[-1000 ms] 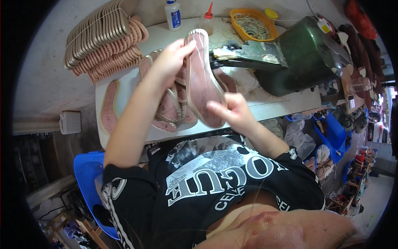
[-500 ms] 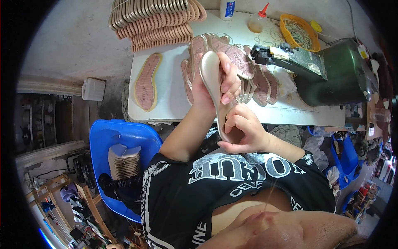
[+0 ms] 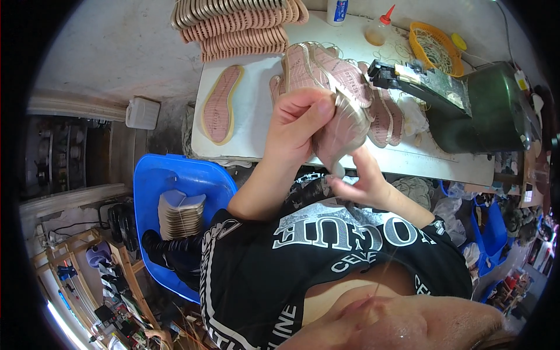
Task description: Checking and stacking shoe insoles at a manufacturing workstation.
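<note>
My left hand (image 3: 298, 123) pinches one end of a pinkish insole (image 3: 343, 133) with shiny pale-gold edging. The insole is tilted and bent over the table's front edge, its ribbed pink face showing. Below it, my right hand (image 3: 368, 185) has its thumb and fingers apart beside the insole's lower end; some fingertips are partly hidden by it. Behind my hands, several similar pink insoles (image 3: 326, 69) lie in an overlapping heap. A single pink insole with a yellowish rim (image 3: 221, 105) lies flat to the left on the white table (image 3: 248, 137).
Rows of stacked insoles (image 3: 242, 32) stand at the back left. A green machine (image 3: 487, 108) with a projecting arm occupies the right. Behind are a red-tipped bottle (image 3: 378, 32) and a yellow basket (image 3: 429, 44) of string. A blue tub (image 3: 149, 216) holding bundled insoles (image 3: 181, 216) stands left.
The insole has turned from edge-on to showing its ribbed pink face. My left hand now grips its upper end; my right hand has loosened and its fingers have spread. The view has shifted slightly.
</note>
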`<move>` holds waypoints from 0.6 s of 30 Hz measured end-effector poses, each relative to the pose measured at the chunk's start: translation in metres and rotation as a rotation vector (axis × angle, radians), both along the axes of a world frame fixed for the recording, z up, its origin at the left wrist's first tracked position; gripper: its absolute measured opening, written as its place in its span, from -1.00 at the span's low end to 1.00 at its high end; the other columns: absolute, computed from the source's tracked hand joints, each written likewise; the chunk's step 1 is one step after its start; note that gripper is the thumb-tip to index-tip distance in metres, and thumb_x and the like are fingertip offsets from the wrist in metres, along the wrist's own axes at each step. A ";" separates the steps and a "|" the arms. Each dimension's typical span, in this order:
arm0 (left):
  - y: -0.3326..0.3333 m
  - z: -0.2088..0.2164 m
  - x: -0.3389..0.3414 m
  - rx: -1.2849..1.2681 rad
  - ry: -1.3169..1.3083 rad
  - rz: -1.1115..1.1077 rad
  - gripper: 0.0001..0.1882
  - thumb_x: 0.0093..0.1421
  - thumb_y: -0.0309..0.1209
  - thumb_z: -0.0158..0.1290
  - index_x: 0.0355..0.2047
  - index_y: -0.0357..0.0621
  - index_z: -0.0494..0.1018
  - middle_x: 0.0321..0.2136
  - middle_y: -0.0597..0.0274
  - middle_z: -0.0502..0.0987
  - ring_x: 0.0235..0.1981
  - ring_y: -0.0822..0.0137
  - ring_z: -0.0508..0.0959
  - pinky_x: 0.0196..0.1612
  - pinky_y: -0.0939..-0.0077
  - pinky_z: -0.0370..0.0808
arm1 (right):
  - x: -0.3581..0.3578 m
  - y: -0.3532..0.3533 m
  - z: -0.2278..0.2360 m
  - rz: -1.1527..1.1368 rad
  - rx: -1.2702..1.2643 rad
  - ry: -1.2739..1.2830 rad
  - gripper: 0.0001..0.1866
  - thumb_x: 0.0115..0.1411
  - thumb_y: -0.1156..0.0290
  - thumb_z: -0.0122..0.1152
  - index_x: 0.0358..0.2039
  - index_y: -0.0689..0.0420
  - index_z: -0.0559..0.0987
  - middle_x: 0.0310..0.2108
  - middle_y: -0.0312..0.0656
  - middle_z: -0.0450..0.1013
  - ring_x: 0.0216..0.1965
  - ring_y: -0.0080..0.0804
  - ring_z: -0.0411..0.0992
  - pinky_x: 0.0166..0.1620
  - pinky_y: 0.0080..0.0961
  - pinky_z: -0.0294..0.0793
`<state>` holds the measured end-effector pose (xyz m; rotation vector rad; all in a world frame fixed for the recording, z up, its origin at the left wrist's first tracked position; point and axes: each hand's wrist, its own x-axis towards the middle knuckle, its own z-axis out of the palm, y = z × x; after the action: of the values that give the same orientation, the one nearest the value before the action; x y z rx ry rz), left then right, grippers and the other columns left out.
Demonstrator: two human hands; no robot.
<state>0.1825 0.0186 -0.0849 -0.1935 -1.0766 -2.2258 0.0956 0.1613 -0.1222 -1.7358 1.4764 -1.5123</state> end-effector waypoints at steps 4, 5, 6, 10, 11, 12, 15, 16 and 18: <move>0.009 0.023 0.006 -0.099 -0.264 0.266 -0.82 0.11 -0.51 0.17 -0.26 -0.29 0.56 -0.43 0.22 0.58 -0.41 0.58 0.51 -0.37 0.72 0.44 | -0.004 0.003 -0.017 -0.008 0.103 -0.437 -0.74 0.15 0.59 0.11 -0.13 0.25 0.38 -0.20 -0.18 0.39 -0.16 -0.49 0.38 -0.11 -0.58 0.35; 0.010 0.026 0.009 -0.197 -0.330 0.338 -0.78 0.10 -0.52 0.18 -0.22 -0.30 0.55 -0.41 0.21 0.59 -0.42 0.58 0.50 -0.37 0.74 0.43 | -0.004 0.003 -0.017 0.056 0.110 -0.655 -0.74 0.20 0.59 0.08 -0.09 0.26 0.36 -0.19 -0.20 0.39 -0.14 -0.53 0.36 -0.10 -0.61 0.34; 0.008 0.027 0.012 -0.284 -0.364 0.405 -0.74 0.09 -0.55 0.17 -0.17 -0.31 0.53 -0.42 0.21 0.59 -0.44 0.60 0.48 -0.39 0.77 0.39 | -0.003 0.003 -0.017 0.107 0.103 -0.714 -0.76 0.25 0.57 0.02 -0.07 0.27 0.34 -0.14 -0.23 0.37 -0.08 -0.57 0.33 -0.02 -0.59 0.32; 0.004 0.022 0.020 -0.383 -0.436 0.470 -0.77 0.10 -0.52 0.18 -0.21 -0.32 0.55 -0.40 0.23 0.59 -0.44 0.60 0.47 -0.39 0.74 0.38 | -0.004 0.002 -0.017 0.169 0.096 -0.814 -0.73 0.26 0.55 -0.01 -0.03 0.26 0.33 -0.10 -0.22 0.35 -0.02 -0.56 0.30 0.04 -0.59 0.27; -0.002 0.019 0.021 -0.505 -0.425 0.549 -0.77 0.12 -0.48 0.16 -0.22 -0.32 0.55 -0.39 0.24 0.59 -0.44 0.60 0.47 -0.38 0.72 0.38 | -0.004 0.004 -0.018 0.187 0.133 -0.861 -0.69 0.27 0.52 -0.02 0.02 0.25 0.31 -0.06 -0.22 0.34 0.00 -0.55 0.29 0.07 -0.56 0.25; -0.010 0.013 0.020 -0.626 -0.412 0.624 -0.77 0.14 -0.44 0.15 -0.22 -0.32 0.55 -0.39 0.25 0.60 -0.43 0.59 0.47 -0.38 0.70 0.37 | -0.006 0.004 -0.021 0.201 0.170 -0.909 -0.65 0.28 0.49 -0.03 0.07 0.24 0.30 -0.01 -0.21 0.33 0.02 -0.53 0.29 0.09 -0.53 0.24; -0.057 -0.012 0.027 -0.594 -0.631 0.768 -0.65 0.23 -0.24 0.02 -0.13 -0.27 0.50 -0.21 0.13 0.55 -0.22 0.42 0.48 -0.13 0.55 0.37 | -0.004 0.011 -0.030 0.231 0.181 -1.241 -0.55 0.29 0.44 -0.03 0.17 0.21 0.23 0.08 -0.19 0.30 0.05 -0.49 0.29 0.12 -0.48 0.23; -0.080 -0.026 0.037 -0.613 -0.754 0.886 -0.60 0.25 -0.18 -0.03 -0.08 -0.25 0.47 -0.10 0.06 0.50 -0.10 0.31 0.47 -0.02 0.46 0.34 | -0.005 0.011 -0.028 0.236 0.175 -1.238 -0.55 0.29 0.44 -0.03 0.17 0.21 0.23 0.08 -0.19 0.30 0.05 -0.49 0.29 0.12 -0.48 0.23; -0.115 -0.051 0.064 -1.023 -1.244 1.140 -0.42 0.18 -0.02 0.00 0.02 -0.25 0.38 0.07 -0.07 0.35 0.11 0.08 0.32 0.17 0.26 0.18 | -0.008 0.010 -0.027 0.305 0.189 -1.257 -0.58 0.26 0.36 -0.01 0.11 0.21 0.30 -0.22 -0.18 0.35 -0.22 -0.41 0.32 -0.11 -0.46 0.27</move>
<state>0.2461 -0.0962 -0.1358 1.2049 -2.0813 -0.4502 0.0876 0.1717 -0.1489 -0.5421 0.6052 -1.6646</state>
